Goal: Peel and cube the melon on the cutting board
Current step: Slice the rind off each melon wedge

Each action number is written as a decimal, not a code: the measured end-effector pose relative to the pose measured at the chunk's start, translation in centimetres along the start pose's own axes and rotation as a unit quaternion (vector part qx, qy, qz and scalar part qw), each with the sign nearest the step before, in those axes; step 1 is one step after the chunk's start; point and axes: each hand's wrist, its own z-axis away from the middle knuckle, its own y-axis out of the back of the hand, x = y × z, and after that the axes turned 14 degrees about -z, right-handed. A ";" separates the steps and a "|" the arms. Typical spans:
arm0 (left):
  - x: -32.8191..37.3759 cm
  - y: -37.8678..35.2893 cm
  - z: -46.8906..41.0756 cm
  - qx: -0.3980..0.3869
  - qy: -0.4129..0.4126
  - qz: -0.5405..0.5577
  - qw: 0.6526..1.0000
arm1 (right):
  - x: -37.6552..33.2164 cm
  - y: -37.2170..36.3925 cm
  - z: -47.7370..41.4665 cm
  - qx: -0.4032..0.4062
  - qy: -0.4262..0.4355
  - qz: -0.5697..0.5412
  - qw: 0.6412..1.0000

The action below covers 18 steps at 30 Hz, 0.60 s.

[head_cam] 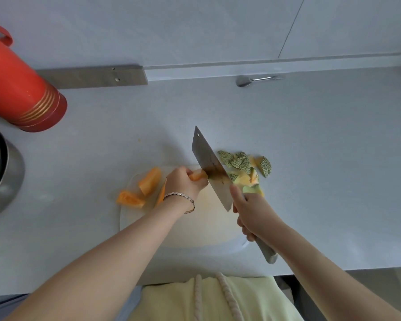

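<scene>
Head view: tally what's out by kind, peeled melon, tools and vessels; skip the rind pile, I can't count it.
Loose peeled melon pieces: 2
Melon wedge under the left hand: 1
Cleaver: 1
Cutting board: 1
Spoon: 1
Red flask: 1
Metal kettle: 1
Total: 8

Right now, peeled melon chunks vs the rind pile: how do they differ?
The peeled melon chunks are plain orange flesh; the rind pile shows green netted skin. The chunks are a few thick pieces lying apart at the cutting board's left end; the rind pile is many thin scraps heaped right of the cleaver. Shared: both lie set aside, unheld.
</scene>
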 end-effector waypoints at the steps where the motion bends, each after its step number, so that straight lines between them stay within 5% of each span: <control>1: 0.1 0.0 0.2 -0.009 0.005 0.012 1.000 | 0.3 0.2 0.4 -0.002 0.007 0.005 1.000; 11: 0.1 0.4 0.6 -0.064 0.059 0.097 0.991 | -0.4 -1.1 -0.8 -0.014 0.048 0.100 0.994; 18: -0.9 0.7 -0.4 -0.093 0.151 0.214 0.961 | 1.8 -2.9 -2.2 0.056 0.081 0.064 0.993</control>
